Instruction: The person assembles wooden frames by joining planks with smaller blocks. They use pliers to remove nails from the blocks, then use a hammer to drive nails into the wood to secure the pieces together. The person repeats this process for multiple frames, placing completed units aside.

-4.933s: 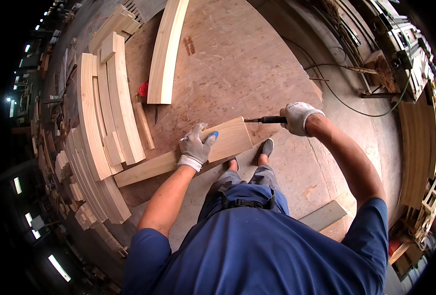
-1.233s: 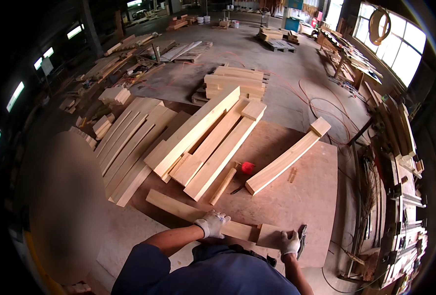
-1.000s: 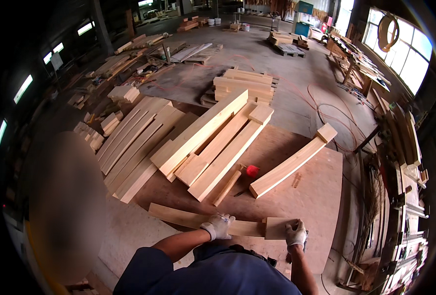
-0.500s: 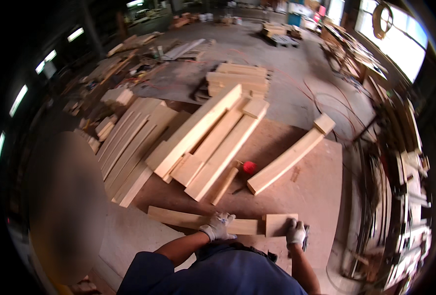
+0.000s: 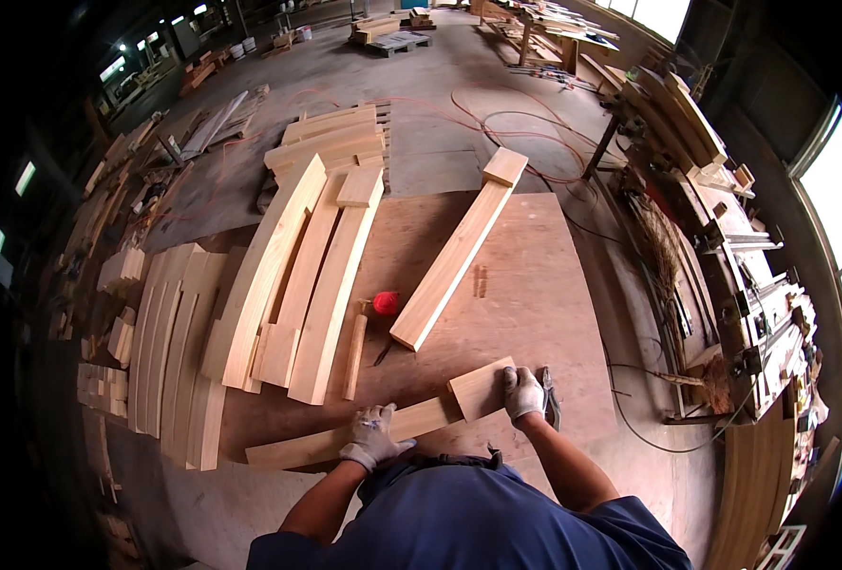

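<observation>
A long pale wooden board [image 5: 321, 446] lies slanted along the near edge of the work table, a short wooden block [image 5: 479, 389] at its right end. My left hand [image 5: 373, 439], in a whitish work glove, is closed over the board, its thumb pointing right. Gloved as well, my right hand [image 5: 525, 392] grips the block's right end. Against the outer side of that hand is a dark metal tool [image 5: 552, 399], partly hidden; its kind is unclear. Farther in on the table are a wooden-handled hammer [image 5: 355, 357], a red round object [image 5: 386, 303] and another board [image 5: 454, 261] with a block at its far end.
Several thick boards [image 5: 274, 275] lie side by side left of the hammer, with more planks [image 5: 169, 332] beyond them. A timber stack [image 5: 326, 138] stands behind the brown tabletop [image 5: 544, 285]. Hoses [image 5: 535, 114] cross the floor, and a rack [image 5: 725, 256] of wood lines the right side.
The view has swung to the right, so the table appears shifted left. Both hands stay on the board and block, which now slant up to the right in the picture.
</observation>
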Tool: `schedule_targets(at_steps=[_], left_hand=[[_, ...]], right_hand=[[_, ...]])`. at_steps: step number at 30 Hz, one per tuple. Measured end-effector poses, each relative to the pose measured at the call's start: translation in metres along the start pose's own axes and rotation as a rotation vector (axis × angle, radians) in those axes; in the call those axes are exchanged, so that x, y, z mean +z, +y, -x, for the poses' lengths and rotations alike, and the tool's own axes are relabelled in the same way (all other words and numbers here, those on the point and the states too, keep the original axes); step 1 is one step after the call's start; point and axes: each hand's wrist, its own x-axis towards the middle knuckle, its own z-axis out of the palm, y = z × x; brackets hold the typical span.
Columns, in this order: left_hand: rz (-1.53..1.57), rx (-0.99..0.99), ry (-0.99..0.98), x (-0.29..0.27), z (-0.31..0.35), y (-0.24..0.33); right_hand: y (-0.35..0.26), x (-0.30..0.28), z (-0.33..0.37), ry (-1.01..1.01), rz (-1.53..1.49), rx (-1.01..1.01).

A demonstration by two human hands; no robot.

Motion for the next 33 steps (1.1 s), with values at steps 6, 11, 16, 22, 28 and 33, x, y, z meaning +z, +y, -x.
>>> schedule_targets(at_steps=[6, 11, 16, 22, 28, 33], left_hand=[[0.014, 0.111, 0.000, 0.007, 0.007, -0.027], [-0.089, 0.003, -0.094, -0.010, 0.031, -0.054], [-0.099, -0.032, -0.083, -0.008, 0.050, -0.087], [-0.078, -0.070, -0.097, -0.014, 0.051, -0.089], [0.032, -0.086, -0.157, -0.050, 0.064, -0.058], [0.171, -0.124, -0.120, -0.048, 0.075, -0.048]], right_hand=[[-0.007, -0.005, 0.002, -0.011, -0.056, 0.038], [-0.007, -0.010, 0.006, -0.009, -0.060, 0.081], [0.004, -0.007, 0.019, -0.011, -0.046, 0.158], [-0.006, -0.006, 0.028, -0.004, -0.139, 0.324], [-0.018, -0.027, 0.005, -0.050, -0.183, 0.258], [-0.049, -0.043, -0.034, -0.048, -0.179, 0.116]])
